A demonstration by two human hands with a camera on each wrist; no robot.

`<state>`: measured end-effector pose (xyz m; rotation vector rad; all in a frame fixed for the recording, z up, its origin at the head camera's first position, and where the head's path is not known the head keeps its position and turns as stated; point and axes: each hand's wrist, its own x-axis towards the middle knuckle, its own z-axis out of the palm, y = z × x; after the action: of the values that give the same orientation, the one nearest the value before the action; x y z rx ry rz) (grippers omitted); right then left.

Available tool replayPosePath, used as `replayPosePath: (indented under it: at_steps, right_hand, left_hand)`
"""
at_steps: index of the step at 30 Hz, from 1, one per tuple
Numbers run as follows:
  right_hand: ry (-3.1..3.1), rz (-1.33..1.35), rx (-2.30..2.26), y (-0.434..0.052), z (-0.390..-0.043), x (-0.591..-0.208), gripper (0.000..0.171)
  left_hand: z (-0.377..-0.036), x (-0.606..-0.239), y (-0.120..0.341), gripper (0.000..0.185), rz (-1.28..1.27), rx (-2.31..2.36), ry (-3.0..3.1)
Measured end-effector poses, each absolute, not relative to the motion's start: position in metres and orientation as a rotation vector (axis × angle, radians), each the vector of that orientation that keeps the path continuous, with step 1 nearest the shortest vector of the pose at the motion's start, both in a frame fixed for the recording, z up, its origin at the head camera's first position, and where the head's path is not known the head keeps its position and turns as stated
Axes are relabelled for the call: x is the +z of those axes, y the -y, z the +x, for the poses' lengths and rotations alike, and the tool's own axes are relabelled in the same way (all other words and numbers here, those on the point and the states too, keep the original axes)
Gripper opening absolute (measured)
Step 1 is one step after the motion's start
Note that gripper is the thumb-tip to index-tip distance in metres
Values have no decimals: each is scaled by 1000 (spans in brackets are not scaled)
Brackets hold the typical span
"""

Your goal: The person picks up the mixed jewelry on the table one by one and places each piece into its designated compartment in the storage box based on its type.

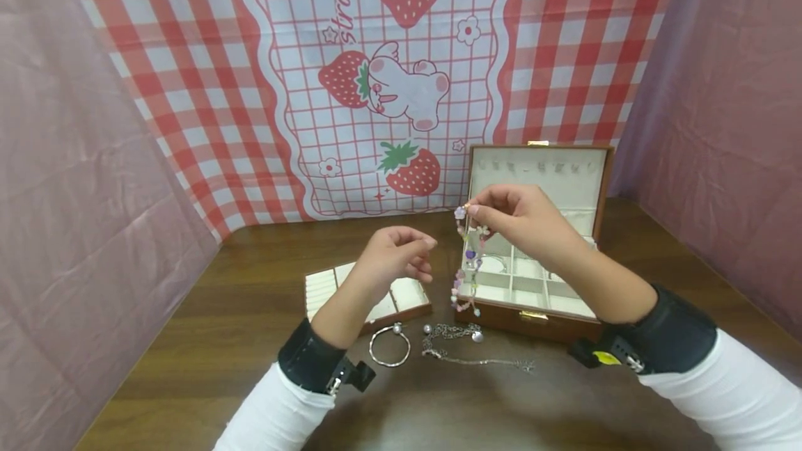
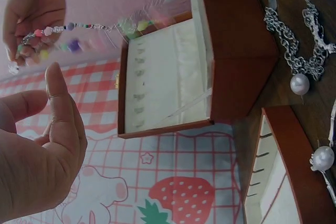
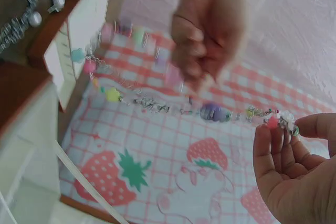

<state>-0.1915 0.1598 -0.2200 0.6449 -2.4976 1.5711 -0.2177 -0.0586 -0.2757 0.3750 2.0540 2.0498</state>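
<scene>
My right hand (image 1: 523, 218) pinches a colourful beaded bracelet (image 1: 470, 255) by its upper end. The strand dangles in a long loop in front of the opened jewelry box (image 1: 604, 186), with purple, pink, yellow and teal beads. To the left of it my left hand (image 1: 396, 256) is raised over the small tray (image 1: 413, 312), fingers loosely bent and nothing in them. In the left wrist view a gap separates the left fingertips (image 2: 55, 74) from the beads. Seen from the right wrist, thumb and fingers hold the bracelet's end (image 3: 286, 121).
On the table before the tray lies a silver bangle with a pearl (image 1: 390, 346). Beside it are a silver chain with a pearl (image 1: 451, 331) and a thin silver chain (image 1: 482, 361). A checked strawberry cloth (image 1: 288, 89) hangs behind the wooden table (image 1: 188, 339).
</scene>
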Motion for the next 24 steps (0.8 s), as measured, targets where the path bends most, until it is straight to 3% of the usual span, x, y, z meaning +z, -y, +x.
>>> replayPosePath:
  at_steps: [13, 24]
  right_hand:
    - [2411, 582, 1827, -198, -205, -183, 15]
    - [2514, 358, 1667, -208, -230, -168, 30]
  left_hand:
    - [-240, -310, 48, 23, 414, 1801, -2175]
    - [-253, -345, 19, 33, 407, 1591, -2274]
